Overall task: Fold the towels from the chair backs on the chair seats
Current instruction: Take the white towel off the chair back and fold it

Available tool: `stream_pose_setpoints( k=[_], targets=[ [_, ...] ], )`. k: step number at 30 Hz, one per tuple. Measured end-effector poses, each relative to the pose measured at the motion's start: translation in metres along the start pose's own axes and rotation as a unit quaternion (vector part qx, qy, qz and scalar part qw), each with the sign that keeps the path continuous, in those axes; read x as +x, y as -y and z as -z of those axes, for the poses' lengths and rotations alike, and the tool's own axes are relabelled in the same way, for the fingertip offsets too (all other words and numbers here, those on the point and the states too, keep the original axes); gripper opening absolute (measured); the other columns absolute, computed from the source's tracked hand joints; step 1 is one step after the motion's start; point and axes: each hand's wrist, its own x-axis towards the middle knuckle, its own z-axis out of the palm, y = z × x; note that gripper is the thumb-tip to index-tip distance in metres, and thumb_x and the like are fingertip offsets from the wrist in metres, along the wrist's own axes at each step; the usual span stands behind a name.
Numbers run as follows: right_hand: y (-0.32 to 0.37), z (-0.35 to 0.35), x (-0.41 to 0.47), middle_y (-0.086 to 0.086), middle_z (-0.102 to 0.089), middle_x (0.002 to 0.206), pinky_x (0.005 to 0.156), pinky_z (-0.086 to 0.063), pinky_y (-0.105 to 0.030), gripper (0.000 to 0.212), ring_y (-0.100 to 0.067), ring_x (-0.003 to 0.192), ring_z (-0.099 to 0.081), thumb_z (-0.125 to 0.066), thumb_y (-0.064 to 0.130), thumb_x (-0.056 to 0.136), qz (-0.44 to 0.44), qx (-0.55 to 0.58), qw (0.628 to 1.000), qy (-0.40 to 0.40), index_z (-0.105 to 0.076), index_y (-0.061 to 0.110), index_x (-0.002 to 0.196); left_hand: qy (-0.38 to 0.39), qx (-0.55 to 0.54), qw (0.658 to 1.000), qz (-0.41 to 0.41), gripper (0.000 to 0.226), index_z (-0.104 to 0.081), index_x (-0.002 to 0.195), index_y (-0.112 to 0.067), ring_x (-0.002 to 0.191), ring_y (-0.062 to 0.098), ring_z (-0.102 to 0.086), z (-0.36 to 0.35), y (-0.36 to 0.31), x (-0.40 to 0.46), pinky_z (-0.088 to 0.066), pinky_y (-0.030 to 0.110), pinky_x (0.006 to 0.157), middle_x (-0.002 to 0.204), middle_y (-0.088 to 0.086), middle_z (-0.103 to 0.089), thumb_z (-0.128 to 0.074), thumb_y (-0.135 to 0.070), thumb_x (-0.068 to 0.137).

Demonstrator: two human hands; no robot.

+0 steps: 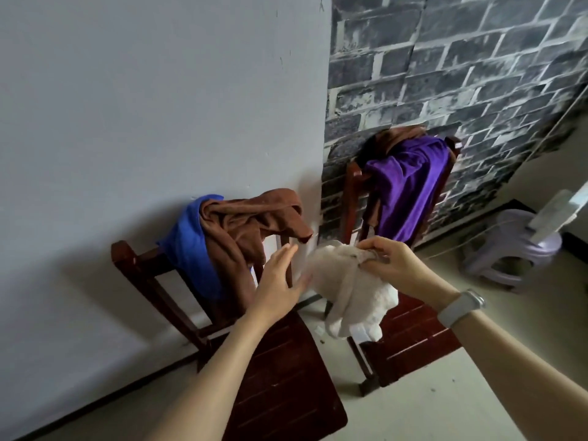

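Head view: the right hand (386,261) pinches the upper edge of a white towel (346,300), which hangs bunched in the air between the two chairs, above the right chair seat (410,338). The left hand (280,281), fingers straight and spread, sits just beside the towel's left edge; contact cannot be confirmed. A brown towel (251,224) and a blue towel (187,246) drape the left chair back (140,265). A purple towel (407,183) drapes the right chair back.

**Hidden and cut off**

The blue towel (187,249) lies mostly under the brown towel (251,224); the left chair (133,259) seat runs off the bottom edge; the white towel (346,294) blurs at its left edge and covers the right chair (410,332) seat's rear; the lilac stool (509,249) is blurred.
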Motion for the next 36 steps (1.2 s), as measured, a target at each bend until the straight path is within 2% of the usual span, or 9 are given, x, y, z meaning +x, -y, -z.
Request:
stream_pose_setpoints(
  k=[5, 8, 14, 19, 24, 27, 30, 33, 36],
  targets=[
    [-0.005, 0.023, -0.023, 0.013, -0.063, 0.087, 0.070, -0.043, -0.004, 0.025, 0.014, 0.076, -0.057, -0.066, 0.002, 0.080, 0.010, 0.054, 0.998, -0.031, -0.061, 0.020, 0.096, 0.110, -0.220, 0.952, 0.179, 0.080, -0.023, 0.144, -0.020, 0.119, 0.013, -0.050, -0.028, -0.018, -0.016, -0.040, 0.026, 0.099, 0.133, -0.002, -0.050, -0.067, -0.037, 0.080],
    [-0.026, 0.023, -0.033, 0.012, -0.062, 0.086, 0.070, -0.044, -0.005, 0.018, 0.007, 0.076, -0.058, -0.064, 0.008, 0.083, -0.020, 0.051, 0.994, -0.096, -0.060, 0.020, 0.097, 0.062, -0.198, 0.962, 0.175, 0.012, -0.064, 0.095, -0.017, 0.090, 0.020, -0.065, -0.044, -0.028, -0.025, -0.049, 0.026, 0.076, 0.092, 0.003, -0.068, -0.061, -0.025, 0.087],
    [-0.110, -0.023, -0.068, -0.009, -0.059, 0.118, 0.089, -0.046, -0.031, 0.035, -0.023, 0.103, -0.058, -0.059, 0.012, 0.087, -0.210, 0.029, 0.974, -0.085, -0.054, 0.009, 0.121, 0.033, -0.083, 0.994, 0.067, 0.027, -0.050, 0.065, -0.014, 0.053, 0.002, -0.043, -0.055, -0.050, -0.038, -0.033, 0.011, 0.052, 0.058, -0.007, -0.045, -0.053, -0.020, 0.091],
    [-0.098, -0.065, -0.095, 0.004, -0.055, 0.116, 0.095, -0.047, -0.029, 0.036, -0.013, 0.105, -0.055, -0.060, 0.016, 0.087, -0.149, 0.144, 0.975, 0.083, -0.049, 0.027, 0.119, -0.035, -0.026, 0.996, 0.082, 0.025, -0.054, 0.079, 0.000, 0.063, 0.014, -0.045, -0.057, -0.049, -0.047, -0.039, 0.030, 0.061, 0.065, 0.005, -0.048, -0.052, -0.022, 0.090],
    [-0.058, -0.086, -0.088, 0.030, -0.029, 0.124, 0.097, -0.026, -0.006, 0.084, 0.012, 0.115, -0.034, -0.069, 0.027, 0.080, -0.054, 0.167, 0.973, 0.147, -0.013, 0.032, 0.143, -0.085, -0.337, 0.890, 0.296, 0.028, -0.055, 0.117, -0.003, 0.105, 0.027, -0.061, -0.044, -0.051, -0.044, -0.049, 0.043, 0.093, 0.112, 0.016, -0.063, -0.054, -0.009, 0.089],
    [-0.046, -0.092, -0.075, 0.015, -0.048, 0.093, 0.075, -0.038, -0.009, 0.063, 0.010, 0.079, -0.046, -0.057, 0.018, 0.089, -0.049, 0.142, 0.984, 0.092, -0.022, 0.019, 0.142, -0.094, -0.418, 0.863, 0.268, 0.038, -0.047, 0.125, -0.003, 0.105, 0.025, -0.060, -0.034, -0.054, -0.045, -0.050, 0.037, 0.089, 0.113, 0.015, -0.061, -0.046, 0.006, 0.088],
    [-0.036, -0.080, -0.061, 0.011, -0.046, 0.071, 0.054, -0.039, -0.011, 0.010, 0.000, 0.058, -0.048, -0.047, 0.013, 0.094, -0.029, 0.152, 0.987, 0.048, -0.046, 0.019, 0.101, -0.052, -0.416, 0.887, 0.192, 0.058, -0.045, 0.126, -0.016, 0.109, 0.015, -0.055, -0.023, -0.048, -0.054, -0.043, 0.031, 0.094, 0.115, 0.003, -0.058, -0.033, 0.018, 0.081],
    [-0.023, -0.058, -0.050, 0.008, -0.047, 0.065, 0.051, -0.037, -0.013, 0.026, -0.003, 0.056, -0.044, -0.044, 0.011, 0.095, 0.010, 0.151, 0.984, 0.093, -0.045, 0.028, 0.075, 0.037, -0.207, 0.970, 0.121, 0.057, -0.047, 0.128, -0.022, 0.124, 0.006, -0.044, -0.024, -0.033, -0.063, -0.036, 0.022, 0.103, 0.134, -0.002, -0.047, -0.049, 0.011, 0.081],
    [-0.011, -0.036, -0.040, 0.008, -0.045, 0.060, 0.050, -0.034, -0.012, 0.031, 0.003, 0.049, -0.044, -0.047, 0.009, 0.094, 0.011, 0.148, 0.974, 0.168, -0.046, 0.026, 0.067, -0.030, -0.116, 0.989, 0.082, 0.033, -0.058, 0.116, -0.009, 0.114, 0.009, -0.051, -0.033, -0.032, -0.064, -0.041, 0.023, 0.099, 0.125, 0.003, -0.049, -0.061, -0.004, 0.084]
  ],
)
